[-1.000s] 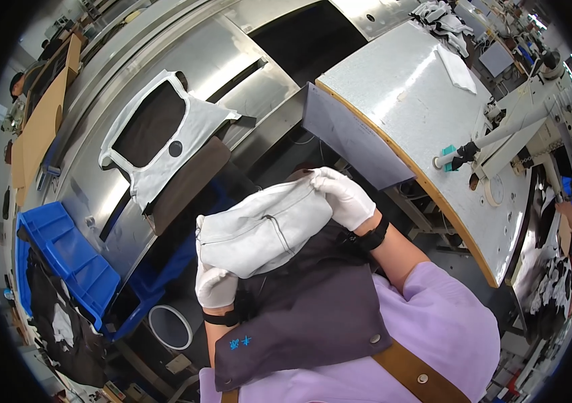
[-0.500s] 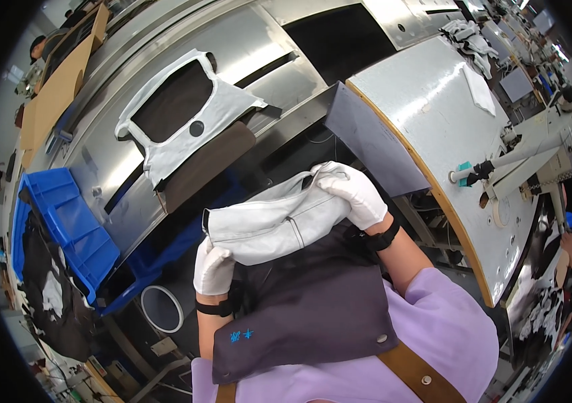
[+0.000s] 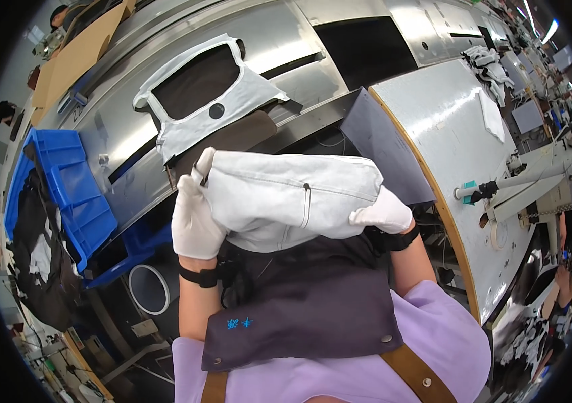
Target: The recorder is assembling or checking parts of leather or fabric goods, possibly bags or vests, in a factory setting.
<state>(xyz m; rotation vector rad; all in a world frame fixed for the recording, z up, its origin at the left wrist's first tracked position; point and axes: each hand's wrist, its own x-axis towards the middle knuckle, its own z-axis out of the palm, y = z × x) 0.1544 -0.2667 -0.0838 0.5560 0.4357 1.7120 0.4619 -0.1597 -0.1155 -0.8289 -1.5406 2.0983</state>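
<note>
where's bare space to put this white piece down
Bare metal lies on the right table, between its wooden edge and the small white cloth. The steel surface right of the white cut-out panel is also bare. The blue bins are crowded.

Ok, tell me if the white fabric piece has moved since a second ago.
Yes. The white fabric piece, held by both hands, has risen toward the white frame-shaped cutout on the metal table.

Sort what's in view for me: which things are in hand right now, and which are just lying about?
In hand:
- white fabric piece, held up between both hands
- left hand, white-gloved, gripping its left end
- right hand, white-gloved, at its right end

Lying about:
- white cut-out fabric panel on the metal table
- blue bins
- sewing machine
- white tube
</note>
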